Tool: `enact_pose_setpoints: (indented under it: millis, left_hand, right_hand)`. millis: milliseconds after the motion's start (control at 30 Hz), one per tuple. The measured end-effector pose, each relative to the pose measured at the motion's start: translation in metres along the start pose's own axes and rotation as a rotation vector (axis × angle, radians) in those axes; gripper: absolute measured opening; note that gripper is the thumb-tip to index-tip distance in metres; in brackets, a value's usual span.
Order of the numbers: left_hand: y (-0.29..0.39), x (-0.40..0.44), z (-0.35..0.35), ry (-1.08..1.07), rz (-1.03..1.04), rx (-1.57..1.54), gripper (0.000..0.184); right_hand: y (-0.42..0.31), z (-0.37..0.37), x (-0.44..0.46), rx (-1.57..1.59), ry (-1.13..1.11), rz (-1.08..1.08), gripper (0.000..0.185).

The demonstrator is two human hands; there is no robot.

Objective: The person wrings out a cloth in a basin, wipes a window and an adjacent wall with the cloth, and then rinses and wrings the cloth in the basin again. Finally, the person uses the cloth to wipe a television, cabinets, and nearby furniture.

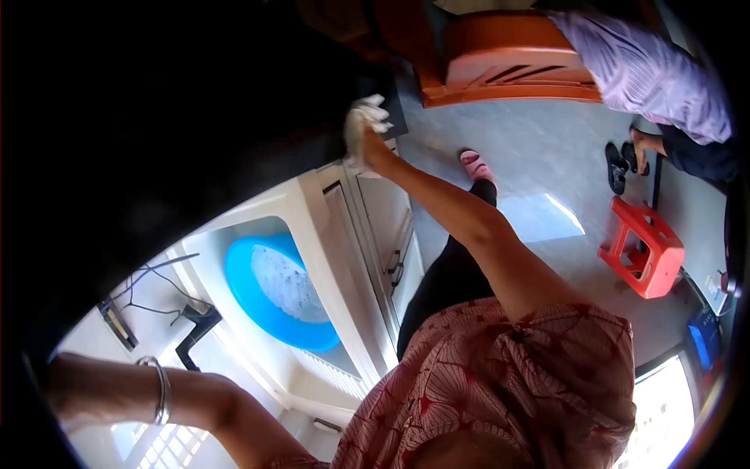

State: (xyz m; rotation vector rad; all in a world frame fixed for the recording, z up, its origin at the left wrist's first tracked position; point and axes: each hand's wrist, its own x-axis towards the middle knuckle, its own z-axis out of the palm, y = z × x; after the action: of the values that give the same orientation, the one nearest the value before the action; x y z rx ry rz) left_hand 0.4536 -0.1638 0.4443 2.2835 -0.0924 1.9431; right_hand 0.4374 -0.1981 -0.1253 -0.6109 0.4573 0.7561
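My right arm reaches forward, and at its end my right hand (pixel 370 142) is closed on a crumpled white cloth (pixel 367 117). The cloth hides most of the fingers and lies at the edge of a dark surface above the white cabinet (pixel 380 207). My left arm, with a silver bangle on the wrist, stretches to the lower left. Of my left hand (pixel 74 391) only a blurred part shows at the dark rim of the view, its fingers hidden. Between the arms, a blue basin (pixel 238 273) with foamy water sits in a white sink (pixel 308 207).
A red plastic stool (pixel 664 262) stands on the grey floor at the right. Near it are black slippers (pixel 615 168) and a seated person (pixel 648 70) in a lavender top. An orange-brown wooden bench (pixel 516 59) is at the top. Dark cables (pixel 152 270) lie left of the sink.
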Motion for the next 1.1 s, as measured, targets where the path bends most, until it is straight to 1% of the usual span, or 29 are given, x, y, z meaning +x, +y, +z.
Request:
enact_pose_setpoints:
  millis: [33, 67, 100, 133, 167, 200, 233, 267, 300, 333, 367, 400, 433, 467, 500, 533, 567, 600, 633, 667, 700, 733, 833, 900, 967, 1000, 1033, 1067, 1100]
  left_hand:
    - [-0.002, 0.002, -0.003, 0.001, -0.006, -0.006, 0.03]
    - [-0.005, 0.004, -0.006, 0.0, -0.012, -0.008, 0.029]
    - [-0.009, 0.009, -0.009, -0.002, -0.016, -0.015, 0.029]
    - [-0.013, 0.015, -0.011, 0.004, -0.018, -0.034, 0.028]
    - [-0.018, 0.022, -0.014, 0.011, -0.023, -0.062, 0.027]
    - [-0.023, 0.025, -0.017, 0.017, -0.026, -0.092, 0.027]
    - [-0.03, 0.027, -0.02, 0.033, -0.037, -0.131, 0.026]
    - [-0.036, 0.029, -0.021, 0.052, -0.04, -0.172, 0.026]
    - [-0.046, 0.031, -0.023, 0.091, -0.046, -0.253, 0.025]
    - [-0.05, 0.024, -0.029, 0.127, -0.048, -0.324, 0.025]
    - [-0.049, 0.013, -0.034, 0.154, -0.05, -0.39, 0.025]
    - [-0.046, -0.006, -0.039, 0.109, -0.043, -0.334, 0.028]
    - [-0.015, -0.032, -0.032, -0.009, -0.083, -0.252, 0.059]
    - [-0.004, -0.051, -0.025, -0.06, -0.09, -0.181, 0.065]
    - [-0.003, -0.064, -0.017, -0.112, -0.1, -0.107, 0.071]
    - [-0.011, -0.07, -0.012, -0.058, -0.036, 0.02, 0.077]
    - [-0.019, -0.076, -0.005, -0.007, 0.027, 0.15, 0.083]
    - [-0.006, -0.072, -0.004, -0.22, -0.175, -0.167, 0.09]
    - [-0.005, -0.074, 0.0, -0.231, -0.18, -0.163, 0.09]
    - [-0.005, -0.078, 0.004, -0.219, -0.159, -0.114, 0.087]
    - [-0.005, -0.08, 0.005, -0.206, -0.136, -0.06, 0.085]
    - [-0.007, -0.082, 0.005, -0.187, -0.11, -0.005, 0.082]
    - [-0.014, -0.078, 0.001, -0.144, -0.107, 0.037, 0.084]
    - [-0.021, -0.073, -0.004, -0.119, -0.135, 0.038, 0.084]
    - [-0.028, -0.076, -0.022, -0.106, -0.205, 0.04, 0.085]
    - [-0.028, -0.09, -0.036, -0.143, -0.236, 0.068, 0.086]
    - [0.013, -0.116, -0.019, -0.111, -0.146, 0.17, 0.077]
    - [0.011, -0.149, -0.037, -0.335, 0.123, 0.163, 0.068]
    - [0.022, -0.178, -0.059, -0.544, 0.139, 0.437, 0.07]
  right_hand:
    - [-0.032, 0.053, -0.029, -0.044, 0.055, -0.053, 0.054]
    - [-0.065, 0.094, -0.072, -0.613, 0.017, -0.35, 0.053]
    - [-0.095, 0.129, -0.1, -0.599, -0.08, -0.278, 0.05]
    - [-0.101, 0.164, -0.121, -0.822, 0.094, -0.794, 0.042]
    - [-0.124, 0.183, -0.135, -1.213, -0.107, -0.713, 0.049]
    - [-0.136, 0.211, -0.163, -0.897, -0.119, -0.833, 0.048]
    - [-0.147, 0.229, -0.18, -1.14, -0.249, -1.105, 0.043]
    - [-0.148, 0.259, -0.184, -1.509, -0.185, -1.465, 0.035]
    - [-0.165, 0.291, -0.203, -1.536, -0.487, -1.31, 0.03]
    - [-0.153, 0.315, -0.209, -1.164, -0.014, -1.906, 0.029]
    - [-0.181, 0.324, -0.244, -1.314, -0.306, -1.594, 0.037]
    - [-0.183, 0.337, -0.247, -0.882, -0.309, -1.597, 0.044]
    - [-0.184, 0.345, -0.242, -0.456, -0.301, -1.558, 0.053]
    - [-0.186, 0.337, -0.233, -0.454, -0.289, -1.561, 0.053]
    - [-0.184, 0.32, -0.219, -0.441, -0.429, -1.447, 0.06]
    - [-0.176, 0.305, -0.203, -0.426, -0.569, -1.319, 0.068]
    - [-0.158, 0.294, -0.175, -0.442, -0.387, -1.49, 0.07]
    - [-0.147, 0.262, -0.154, -0.493, -0.444, -1.381, 0.07]
    - [-0.133, 0.224, -0.123, -0.883, -0.427, -1.247, 0.054]
    - [-0.141, 0.187, -0.119, -1.12, -0.428, -1.462, 0.035]
    - [-0.103, 0.158, -0.078, -1.528, -0.364, -1.046, 0.041]
    - [-0.121, 0.126, -0.089, -1.448, -0.336, -0.69, 0.025]
    - [-0.019, 0.022, 0.015, 0.11, -0.075, -0.022, 0.036]
    - [-0.022, -0.014, 0.003, -1.408, 0.026, -1.006, 0.032]
    - [-0.028, -0.026, 0.001, -0.142, -0.33, 0.147, 0.038]
    - [-0.03, -0.019, 0.007, -0.128, -0.084, 0.417, 0.045]
    - [-0.039, -0.008, 0.013, -0.139, -0.099, 0.4, 0.045]
    - [-0.049, 0.005, 0.014, -0.171, -0.099, 0.33, 0.045]
    - [-0.058, 0.018, 0.009, -0.196, -0.091, 0.265, 0.045]
